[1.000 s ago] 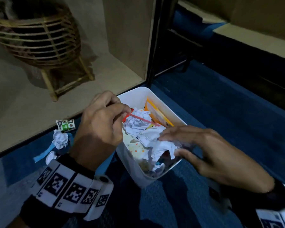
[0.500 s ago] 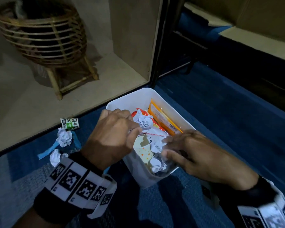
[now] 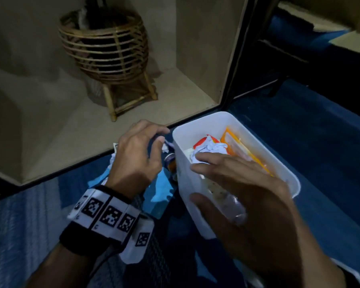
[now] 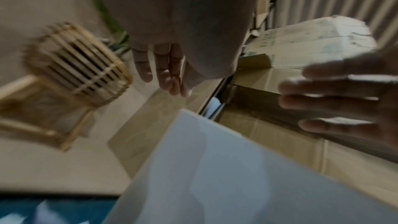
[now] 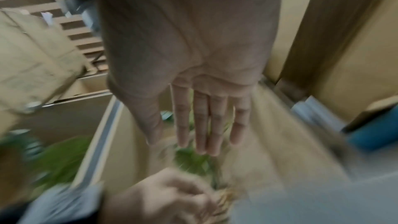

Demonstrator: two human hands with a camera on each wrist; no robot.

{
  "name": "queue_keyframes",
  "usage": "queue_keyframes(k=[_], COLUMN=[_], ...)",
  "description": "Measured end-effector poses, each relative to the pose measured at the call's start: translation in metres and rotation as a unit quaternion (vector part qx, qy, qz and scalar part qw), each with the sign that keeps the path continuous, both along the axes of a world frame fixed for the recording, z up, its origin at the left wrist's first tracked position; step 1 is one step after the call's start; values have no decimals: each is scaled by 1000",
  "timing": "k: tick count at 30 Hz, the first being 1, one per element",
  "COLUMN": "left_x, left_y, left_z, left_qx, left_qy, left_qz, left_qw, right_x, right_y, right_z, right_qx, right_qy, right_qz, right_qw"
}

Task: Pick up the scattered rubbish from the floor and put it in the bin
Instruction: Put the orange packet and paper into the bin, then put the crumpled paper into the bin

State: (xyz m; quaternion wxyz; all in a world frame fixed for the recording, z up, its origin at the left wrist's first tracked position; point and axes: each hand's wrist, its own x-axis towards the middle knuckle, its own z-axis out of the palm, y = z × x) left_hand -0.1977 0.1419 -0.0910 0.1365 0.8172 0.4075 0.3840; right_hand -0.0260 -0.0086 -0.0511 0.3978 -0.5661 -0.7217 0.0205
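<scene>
The white bin (image 3: pixel 204 119) stands on the blue carpet, holding crumpled paper (image 3: pixel 210 148) and an orange wrapper (image 3: pixel 233 138). My right hand (image 3: pixel 197 181) hovers over the bin's near end with straight, spread fingers (image 5: pixel 202 134) and holds nothing. My left hand (image 3: pixel 161 135) is outside the bin's left wall (image 4: pixel 215 176), its fingers (image 4: pixel 163 74) loosely bent and empty. Below it on the floor lie a crumpled white paper (image 3: pixel 112 160), light blue scraps (image 3: pixel 162 190) and a small can-like thing (image 3: pixel 170 163), partly hidden by the hand.
A rattan basket on a stand (image 3: pixel 106 48) sits in a beige alcove (image 3: pixel 50 121) behind the rubbish, edged by a dark frame (image 3: pixel 235 65). Blue carpet (image 3: pixel 299 132) stretches to the right of the bin. Both wrist views are blurred.
My left hand has come out of the bin and moved left, over the rubbish on the floor. My right hand has let go of the paper and spread its fingers above the bin.
</scene>
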Motion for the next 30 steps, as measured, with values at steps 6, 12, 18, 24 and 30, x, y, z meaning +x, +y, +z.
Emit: queue_keyframes(k=[6, 12, 18, 24, 30], left_x=[-19, -56, -94, -120, -121], left_y=[13, 25, 31, 45, 59], left_z=[-59, -141, -189, -234, -255], left_qx=[-130, -214, -239, -334, -364], left_qy=[3, 62, 150, 232, 255], left_qz=[64, 145, 251, 278, 240], left_qw=[990, 964, 926, 870, 863], right_x=[-62, -93, -107, -116, -110], right_y=[25, 54, 97, 140, 146], right_z=[-41, -132, -218, -268, -288], right_qx=[-64, -110, -277, -408, -483], right_qy=[-26, -20, -95, -189, -227], right_qz=[73, 76, 65, 86, 95], right_qw=[995, 991, 954, 889, 840])
